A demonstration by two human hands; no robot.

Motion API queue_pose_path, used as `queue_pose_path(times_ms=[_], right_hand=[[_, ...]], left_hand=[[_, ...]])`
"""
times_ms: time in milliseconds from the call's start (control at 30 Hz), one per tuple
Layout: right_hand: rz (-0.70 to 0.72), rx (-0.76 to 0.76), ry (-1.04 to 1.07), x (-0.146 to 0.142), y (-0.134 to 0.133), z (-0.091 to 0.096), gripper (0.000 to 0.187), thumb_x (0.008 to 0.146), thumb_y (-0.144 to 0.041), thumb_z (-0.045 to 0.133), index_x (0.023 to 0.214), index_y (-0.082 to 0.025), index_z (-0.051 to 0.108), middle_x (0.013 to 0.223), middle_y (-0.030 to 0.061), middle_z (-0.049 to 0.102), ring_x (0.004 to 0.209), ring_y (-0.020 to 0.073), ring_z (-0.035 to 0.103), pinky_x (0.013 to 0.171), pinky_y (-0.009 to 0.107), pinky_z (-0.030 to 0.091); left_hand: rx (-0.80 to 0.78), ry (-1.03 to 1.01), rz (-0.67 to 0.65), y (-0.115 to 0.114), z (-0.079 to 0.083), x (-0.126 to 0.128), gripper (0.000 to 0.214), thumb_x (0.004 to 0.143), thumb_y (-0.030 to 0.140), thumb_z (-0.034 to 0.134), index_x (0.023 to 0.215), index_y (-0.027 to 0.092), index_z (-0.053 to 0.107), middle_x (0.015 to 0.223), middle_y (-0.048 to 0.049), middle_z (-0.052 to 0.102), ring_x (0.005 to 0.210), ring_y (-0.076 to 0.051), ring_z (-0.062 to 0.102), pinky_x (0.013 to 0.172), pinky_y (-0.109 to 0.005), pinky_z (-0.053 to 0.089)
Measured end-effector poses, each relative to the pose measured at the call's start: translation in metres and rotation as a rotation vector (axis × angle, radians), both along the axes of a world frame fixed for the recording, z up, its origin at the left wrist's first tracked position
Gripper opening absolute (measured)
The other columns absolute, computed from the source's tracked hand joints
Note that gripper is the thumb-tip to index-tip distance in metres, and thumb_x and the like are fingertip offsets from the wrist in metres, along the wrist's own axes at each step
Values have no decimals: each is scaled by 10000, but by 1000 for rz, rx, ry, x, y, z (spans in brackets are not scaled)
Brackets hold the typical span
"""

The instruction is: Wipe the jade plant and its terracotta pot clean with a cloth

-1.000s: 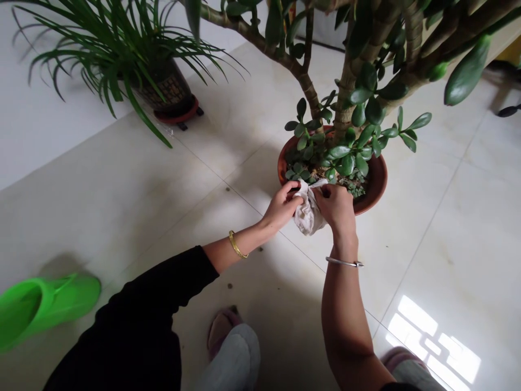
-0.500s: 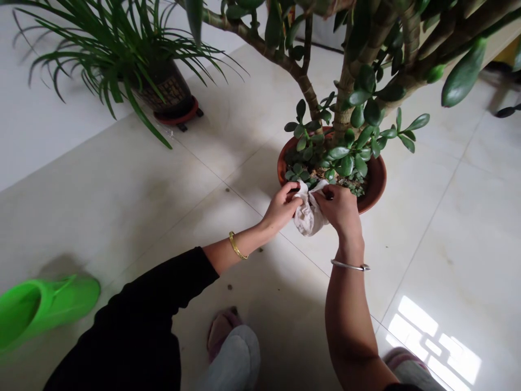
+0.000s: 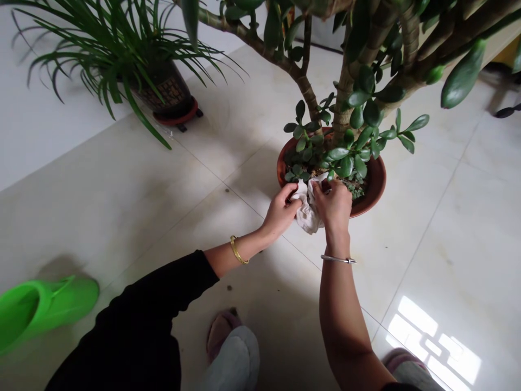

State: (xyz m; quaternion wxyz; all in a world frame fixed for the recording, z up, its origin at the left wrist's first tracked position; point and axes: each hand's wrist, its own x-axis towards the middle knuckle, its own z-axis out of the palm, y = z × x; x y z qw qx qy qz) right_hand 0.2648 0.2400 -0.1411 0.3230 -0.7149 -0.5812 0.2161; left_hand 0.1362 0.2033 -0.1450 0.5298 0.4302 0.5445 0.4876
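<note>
On a floor of glossy cream tiles [image 3: 427,228], a thick-trunked jade plant [image 3: 345,92] with fleshy green leaves stood in a wide, round terracotta pot [image 3: 376,182]. Well apart to the far left, a spiky long-leaved green plant [image 3: 101,49] rose from a dark patterned pot [image 3: 166,89] on a red wheeled saucer [image 3: 179,118]. A bright green plastic vessel [image 3: 40,312] lay near the lower left of the view, by a person's black sleeve [image 3: 134,326], and a pink slipper [image 3: 220,334] showed on the floor between the arms.

The person crouched over the terracotta pot with both hands close together at its near rim, each pinching a crumpled off-white cloth [image 3: 307,214]. That cloth sat against the rim, its lower end hanging outside the pot, just below the lowest jade leaves. The left hand [image 3: 280,209], wearing a gold bangle [image 3: 238,251] at the wrist, gripped the cloth's left side. The right hand [image 3: 334,206], with a thin silver bangle [image 3: 337,259], pressed its fingertips into the cloth's upper edge.
</note>
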Motion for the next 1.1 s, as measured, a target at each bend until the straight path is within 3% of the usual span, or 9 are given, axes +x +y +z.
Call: queue_pose_path(times_ms=[267, 600, 800, 967, 1100], right_hand=[[-70, -72, 12, -1, 1, 4, 330, 895, -490, 684, 966, -195, 816, 926, 154, 806, 892, 323, 733, 797, 380, 502], [-89, -112, -13, -2, 2, 8, 335, 887, -483, 703, 986, -182, 812, 959, 161, 810, 936, 329, 741, 809, 371, 509], [-89, -77, -49, -2, 2, 7, 418, 965, -534, 597, 925, -174, 805, 910, 182, 800, 884, 327, 736, 771, 365, 487], [-38, -3, 13, 1, 2, 2, 388, 899, -554, 686, 888, -180, 789, 853, 156, 791, 824, 305, 716, 756, 355, 482], [-7, 36, 41, 2, 1, 0, 392, 930, -538, 631, 844, -182, 771, 826, 146, 780, 801, 287, 698, 730, 338, 459]], left_hand=[[-70, -125, -59, 10, 5, 3, 223, 688, 200, 598, 911, 203, 581, 750, 48, 562, 627, -94, 502, 527, -182, 397], [-79, -134, -124, 18, 6, 1, 235, 651, 198, 595, 884, 199, 565, 729, 52, 554, 602, -89, 491, 512, -183, 379], [-79, -138, -128, 16, 7, 1, 219, 656, 188, 595, 872, 198, 564, 747, 48, 566, 609, -90, 495, 514, -182, 384], [-108, -137, -90, 17, 7, 2, 229, 660, 192, 603, 887, 204, 576, 762, 41, 591, 618, -103, 528, 542, -197, 434], [-109, -150, -78, 16, 8, 2, 230, 665, 192, 614, 893, 204, 580, 778, 35, 604, 637, -106, 533, 554, -196, 441]])
